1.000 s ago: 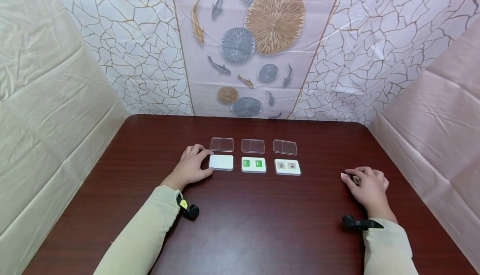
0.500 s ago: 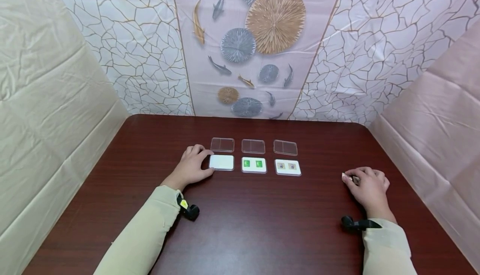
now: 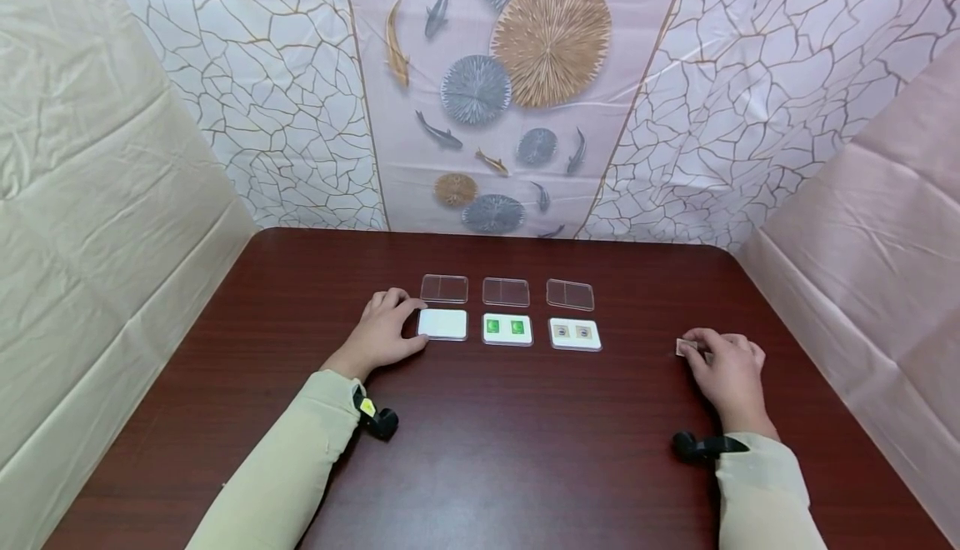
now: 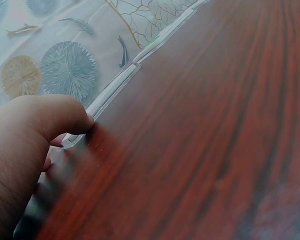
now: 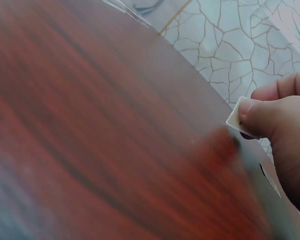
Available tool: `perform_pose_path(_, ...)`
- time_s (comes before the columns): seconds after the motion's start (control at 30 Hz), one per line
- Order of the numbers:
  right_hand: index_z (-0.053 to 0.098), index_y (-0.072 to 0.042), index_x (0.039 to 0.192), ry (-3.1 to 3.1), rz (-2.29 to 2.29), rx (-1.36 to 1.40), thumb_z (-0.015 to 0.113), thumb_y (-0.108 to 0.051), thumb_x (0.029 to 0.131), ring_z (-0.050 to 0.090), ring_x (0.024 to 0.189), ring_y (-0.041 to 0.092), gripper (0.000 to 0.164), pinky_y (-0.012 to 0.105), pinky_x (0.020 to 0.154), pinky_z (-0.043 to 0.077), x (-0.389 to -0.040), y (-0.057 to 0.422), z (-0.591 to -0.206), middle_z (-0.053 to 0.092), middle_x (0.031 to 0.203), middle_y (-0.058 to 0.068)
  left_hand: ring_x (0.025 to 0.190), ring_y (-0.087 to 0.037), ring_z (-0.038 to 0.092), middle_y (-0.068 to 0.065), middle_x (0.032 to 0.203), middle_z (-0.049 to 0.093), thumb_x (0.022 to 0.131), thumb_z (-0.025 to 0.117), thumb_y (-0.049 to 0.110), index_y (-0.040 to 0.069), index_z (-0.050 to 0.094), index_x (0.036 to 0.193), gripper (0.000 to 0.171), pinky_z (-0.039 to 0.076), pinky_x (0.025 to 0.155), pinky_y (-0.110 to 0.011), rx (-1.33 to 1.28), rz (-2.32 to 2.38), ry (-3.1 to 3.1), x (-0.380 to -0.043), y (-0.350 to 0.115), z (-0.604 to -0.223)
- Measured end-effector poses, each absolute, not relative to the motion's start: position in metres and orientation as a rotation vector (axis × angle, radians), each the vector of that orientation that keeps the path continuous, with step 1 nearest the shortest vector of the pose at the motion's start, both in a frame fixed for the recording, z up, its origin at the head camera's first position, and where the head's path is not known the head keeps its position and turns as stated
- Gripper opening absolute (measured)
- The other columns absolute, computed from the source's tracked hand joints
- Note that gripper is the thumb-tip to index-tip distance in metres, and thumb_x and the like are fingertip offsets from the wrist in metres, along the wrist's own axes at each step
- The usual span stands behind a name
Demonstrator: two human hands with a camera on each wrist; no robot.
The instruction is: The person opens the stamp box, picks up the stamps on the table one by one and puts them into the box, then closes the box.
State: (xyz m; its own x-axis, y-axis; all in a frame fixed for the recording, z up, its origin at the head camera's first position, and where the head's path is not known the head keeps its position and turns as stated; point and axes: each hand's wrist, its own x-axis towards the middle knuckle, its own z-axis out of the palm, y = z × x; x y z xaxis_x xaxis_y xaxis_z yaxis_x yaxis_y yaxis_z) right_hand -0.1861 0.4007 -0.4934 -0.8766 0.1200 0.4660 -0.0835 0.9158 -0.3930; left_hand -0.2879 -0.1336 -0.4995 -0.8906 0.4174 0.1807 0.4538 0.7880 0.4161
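At the left of a row of shallow clear plastic cases, my left hand (image 3: 378, 331) holds the case with a plain white insert (image 3: 442, 325) between thumb and forefinger at its left corners. In the left wrist view the thumb (image 4: 65, 114) touches the rim of the case. Well to the right, my right hand (image 3: 731, 371) pinches a small postage stamp (image 5: 234, 119) with a toothed edge, raised off the table in the right wrist view. Its printed face is too small to read. Something partly hidden lies under the right hand's fingers.
Beside the held case lie a case with two green stamps (image 3: 507, 329) and a case with two tan stamps (image 3: 575, 334). Behind them are three clear lids: left (image 3: 444, 288), middle (image 3: 506, 292) and right (image 3: 570, 294). A patterned cloth (image 3: 480, 167) hangs behind the dark table (image 3: 525, 450).
My right hand has shifted slightly left and lifted, and more of the pinched stamp shows. My left hand and the cases have stayed in place.
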Motion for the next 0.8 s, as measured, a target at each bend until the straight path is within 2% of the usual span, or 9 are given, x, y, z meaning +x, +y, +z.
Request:
perform_pose_path(0.37, 0.071, -0.005, 0.103, -2.388, 0.715, -0.017, 0.077, -0.005, 0.088, 0.053, 0.095, 0.038, 0.016, 0.062, 0.100, 0.027, -0.199, 0.370, -0.494, 0.070, 0.088, 0.020, 0.122, -0.037, 0.039, -0.012, 0.131, 0.048, 0.087, 0.070, 0.039, 0.017, 0.061, 0.135, 0.054, 0.031, 0.108, -0.054, -0.712, -0.710, -2.893, -0.288, -0.134, -0.500)
perform_pose_path(0.8, 0.074, -0.004, 0.108, -2.279, 0.801, 0.068, 0.080, -0.004, 0.084, 0.052, 0.091, 0.035, 0.025, 0.057, 0.096, 0.032, -0.221, 0.318, -0.495, 0.067, 0.083, 0.016, 0.122, -0.037, 0.039, -0.012, 0.132, 0.048, 0.087, 0.070, 0.039, 0.017, 0.061, 0.135, 0.054, 0.031, 0.109, -0.053, -0.712, -0.705, -2.892, -0.289, -0.135, -0.501)
